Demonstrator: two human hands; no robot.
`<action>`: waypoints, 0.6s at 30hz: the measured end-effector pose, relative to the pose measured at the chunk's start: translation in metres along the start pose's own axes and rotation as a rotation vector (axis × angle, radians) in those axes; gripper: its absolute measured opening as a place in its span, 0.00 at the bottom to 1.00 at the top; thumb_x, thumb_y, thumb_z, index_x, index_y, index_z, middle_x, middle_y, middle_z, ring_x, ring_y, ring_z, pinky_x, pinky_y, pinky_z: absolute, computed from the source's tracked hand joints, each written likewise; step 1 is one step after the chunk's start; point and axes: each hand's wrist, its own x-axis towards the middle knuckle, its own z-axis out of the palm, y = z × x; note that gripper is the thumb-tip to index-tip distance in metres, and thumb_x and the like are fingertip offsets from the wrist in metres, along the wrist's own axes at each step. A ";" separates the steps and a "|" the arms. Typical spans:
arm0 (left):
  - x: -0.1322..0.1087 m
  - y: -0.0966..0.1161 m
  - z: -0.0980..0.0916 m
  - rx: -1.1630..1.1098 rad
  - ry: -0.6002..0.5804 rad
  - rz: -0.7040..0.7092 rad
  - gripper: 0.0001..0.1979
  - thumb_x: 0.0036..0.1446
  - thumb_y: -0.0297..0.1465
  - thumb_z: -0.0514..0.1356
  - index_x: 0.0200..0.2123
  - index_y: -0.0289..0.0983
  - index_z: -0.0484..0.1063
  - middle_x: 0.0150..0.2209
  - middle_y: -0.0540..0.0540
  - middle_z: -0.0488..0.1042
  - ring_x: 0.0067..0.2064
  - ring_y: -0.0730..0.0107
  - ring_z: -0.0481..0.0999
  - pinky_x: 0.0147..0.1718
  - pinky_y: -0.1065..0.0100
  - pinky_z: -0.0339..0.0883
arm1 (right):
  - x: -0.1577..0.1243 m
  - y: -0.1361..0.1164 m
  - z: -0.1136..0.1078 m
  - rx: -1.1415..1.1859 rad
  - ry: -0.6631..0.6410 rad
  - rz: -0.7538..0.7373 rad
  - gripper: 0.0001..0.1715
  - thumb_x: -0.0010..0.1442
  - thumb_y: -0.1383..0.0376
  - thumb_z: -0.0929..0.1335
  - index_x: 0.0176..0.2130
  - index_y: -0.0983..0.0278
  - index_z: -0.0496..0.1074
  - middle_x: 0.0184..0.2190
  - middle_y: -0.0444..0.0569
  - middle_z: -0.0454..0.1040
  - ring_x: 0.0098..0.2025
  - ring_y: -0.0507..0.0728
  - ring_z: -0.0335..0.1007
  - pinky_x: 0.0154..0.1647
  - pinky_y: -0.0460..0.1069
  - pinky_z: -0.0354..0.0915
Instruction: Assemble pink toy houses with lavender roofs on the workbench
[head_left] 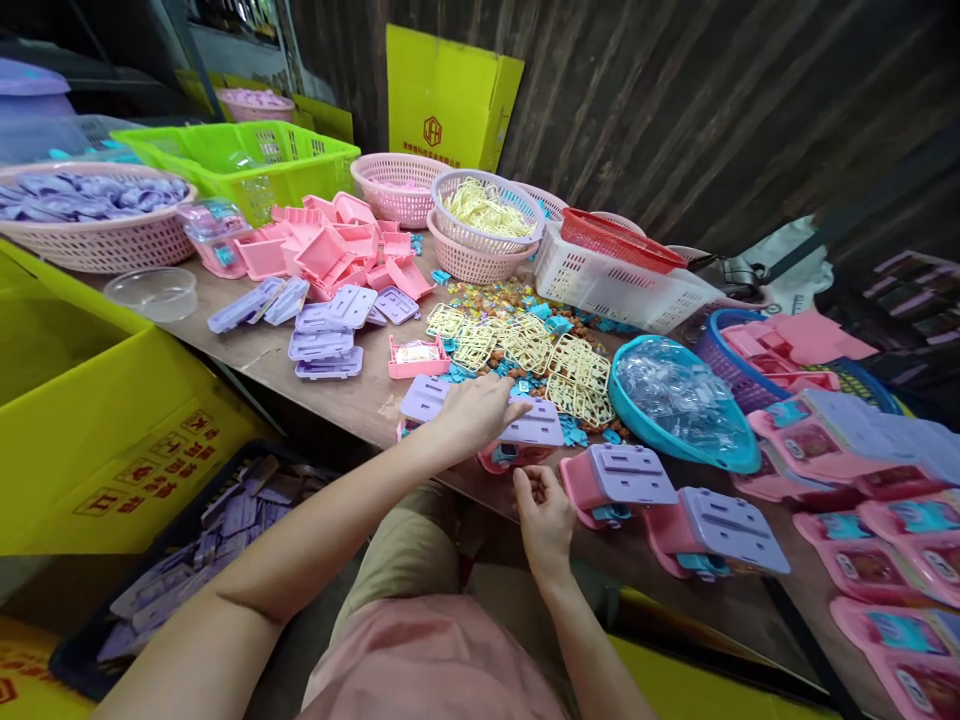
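Two hands: yours were both at the near edge of the wooden table (352, 385), close together but not touching.
Left fingers: they (507, 392) lay spread and nearly flat, closed on nothing.
Left hand: your left hand (480, 410) rested palm down on a lilac plate (538, 428).
Lilac plate: it sat on top of a pink case (506, 458), right at the near table edge.
Right fingers: they (534, 490) were curled loosely inward; you could not tell whether they had hold of anything.
Right hand: your right hand (544, 515) hung just near of the pink case, by the table edge.
Second plate: another lilac piece (422, 398) lay just left of your left hand.
Finished units: two pink cases with lilac tops (626, 478) (724, 530) stood to the right of your right hand.
Lattice pieces: many cream grilles (529, 350) were scattered just beyond your left hand.
Teal basin: it (739, 462) stood right of the grilles, filled with clear plastic parts.
Far side: a white basket (615, 290) and a green crate (240, 160) stood well apart.
Near left: a dark tray (82, 650) of lilac plates sat below the table.
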 end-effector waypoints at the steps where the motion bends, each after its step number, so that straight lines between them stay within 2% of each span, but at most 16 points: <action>1: -0.003 0.000 0.001 0.031 -0.010 -0.040 0.21 0.60 0.40 0.52 0.51 0.32 0.66 0.44 0.35 0.72 0.44 0.55 0.74 0.38 0.64 0.64 | 0.000 0.000 0.002 -0.006 -0.011 0.012 0.19 0.54 0.50 0.63 0.27 0.63 0.66 0.20 0.46 0.71 0.21 0.53 0.66 0.22 0.46 0.62; 4: 0.002 0.004 0.001 0.175 -0.078 -0.064 0.25 0.56 0.43 0.56 0.49 0.29 0.67 0.46 0.34 0.70 0.44 0.55 0.73 0.37 0.65 0.65 | 0.000 0.000 0.012 -0.022 -0.035 0.049 0.21 0.53 0.48 0.63 0.23 0.62 0.66 0.17 0.46 0.71 0.19 0.54 0.66 0.21 0.46 0.60; 7: 0.019 0.008 0.001 0.272 -0.205 0.045 0.29 0.52 0.49 0.58 0.43 0.27 0.72 0.44 0.31 0.71 0.46 0.53 0.72 0.39 0.65 0.64 | 0.000 -0.002 0.019 -0.022 -0.027 0.082 0.22 0.53 0.47 0.62 0.22 0.61 0.65 0.15 0.46 0.70 0.16 0.53 0.65 0.20 0.47 0.58; 10: 0.031 0.006 0.005 0.276 -0.324 0.146 0.29 0.50 0.50 0.58 0.40 0.28 0.75 0.40 0.31 0.74 0.43 0.53 0.74 0.36 0.65 0.64 | 0.001 -0.005 0.020 0.011 -0.018 0.109 0.22 0.53 0.47 0.62 0.21 0.61 0.65 0.14 0.44 0.69 0.15 0.52 0.64 0.19 0.47 0.58; 14: 0.034 -0.001 0.013 0.261 -0.292 0.202 0.29 0.50 0.51 0.58 0.37 0.28 0.76 0.38 0.30 0.75 0.40 0.52 0.75 0.31 0.66 0.63 | 0.001 -0.007 0.025 0.106 -0.016 0.179 0.23 0.52 0.47 0.63 0.21 0.62 0.63 0.14 0.43 0.68 0.14 0.51 0.63 0.16 0.45 0.58; 18: 0.038 -0.002 0.018 0.202 -0.278 0.174 0.27 0.47 0.49 0.61 0.35 0.29 0.77 0.37 0.31 0.75 0.39 0.51 0.75 0.32 0.65 0.63 | 0.003 -0.004 0.030 0.217 -0.050 0.251 0.26 0.51 0.43 0.61 0.22 0.62 0.62 0.15 0.44 0.69 0.13 0.51 0.62 0.11 0.44 0.55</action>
